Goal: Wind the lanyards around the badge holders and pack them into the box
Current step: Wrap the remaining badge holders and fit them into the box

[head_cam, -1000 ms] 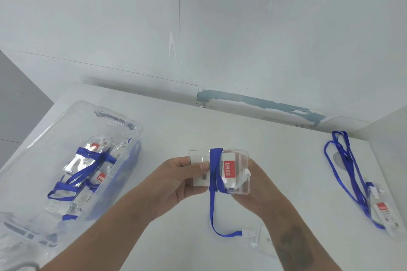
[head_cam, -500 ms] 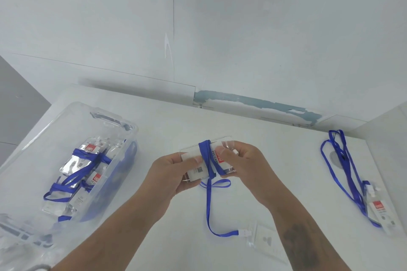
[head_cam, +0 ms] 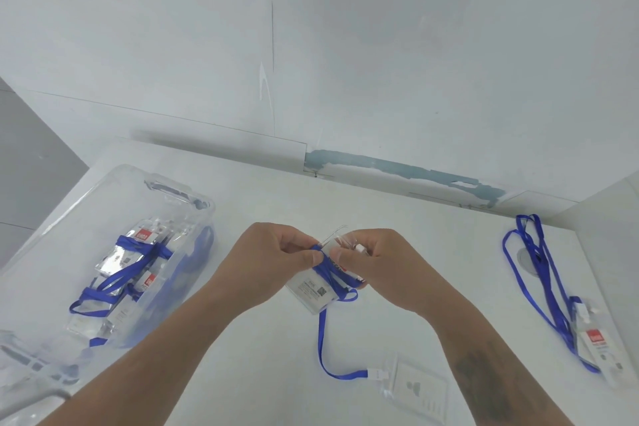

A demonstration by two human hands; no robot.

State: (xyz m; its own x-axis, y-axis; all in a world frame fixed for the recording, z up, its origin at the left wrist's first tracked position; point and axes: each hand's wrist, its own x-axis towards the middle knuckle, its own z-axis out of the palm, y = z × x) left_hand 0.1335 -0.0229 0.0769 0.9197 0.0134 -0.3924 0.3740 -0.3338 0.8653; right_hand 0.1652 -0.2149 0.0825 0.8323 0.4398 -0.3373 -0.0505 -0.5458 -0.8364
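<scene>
White worktop [head_cam: 276, 373] set against a pale wall with a patch of blue-green along its base. Both hands are raised above the middle of it, meeting over one clear badge holder [head_cam: 313, 290]. The left hand [head_cam: 276, 263] has its fingers curled and its thumb pressed on the blue lanyard [head_cam: 323, 339] where the strap crosses the holder's upper part. The right hand [head_cam: 383, 266] pinches the holder's far end, fingers curled round it, with a small white clip showing between them. The holder lies between and just beneath the two thumbs, its long axis running diagonally from upper right, at the right hand, to lower left, toward the person. Strap turns cross it slantwise; the loose tail hangs to the worktop and ends at a second clear holder [head_cam: 411, 387] lying flat near the right forearm.

Left of the hands stands a clear plastic box [head_cam: 52, 218], open, containing several holders already bound in blue strap. An unwound lanyard with badge [head_cam: 539, 287] lies at the far right, well apart.
</scene>
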